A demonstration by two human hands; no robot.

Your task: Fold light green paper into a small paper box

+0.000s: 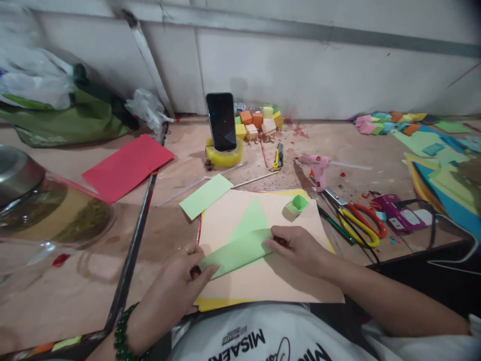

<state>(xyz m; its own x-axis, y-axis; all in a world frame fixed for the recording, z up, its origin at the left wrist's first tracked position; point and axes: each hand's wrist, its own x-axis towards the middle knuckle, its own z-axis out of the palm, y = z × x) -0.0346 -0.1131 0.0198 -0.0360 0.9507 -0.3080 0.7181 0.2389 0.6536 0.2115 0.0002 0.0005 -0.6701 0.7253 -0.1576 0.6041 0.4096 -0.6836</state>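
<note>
Folding green paper (pixel 240 243) on the counter (pixel 75 281).
Left hand (pixel 180 281) and right hand (pixel 296 248) each pinch a corner; a slip could make the fold crooked.

Green sheet (pixel 240 248) under both hands: thin matt paper, creased flat; it lies on a peach paper sheet (pixel 270 281), also matt, as is the red card (pixel 126 165). Worktop (pixel 75 296) looks like worn brown board, dull and stained; tape roll (pixel 224 158) is glossy yellow-clear plastic, phone (pixel 221 120) has a glossy black glass face. Glue gun (pixel 317 170) is smooth pink plastic; scissors (pixel 356 220) have shiny plastic handles, jar (pixel 45 210) is clear with a metal lid, bracelet (pixel 122 333) is polished green beads.
</note>
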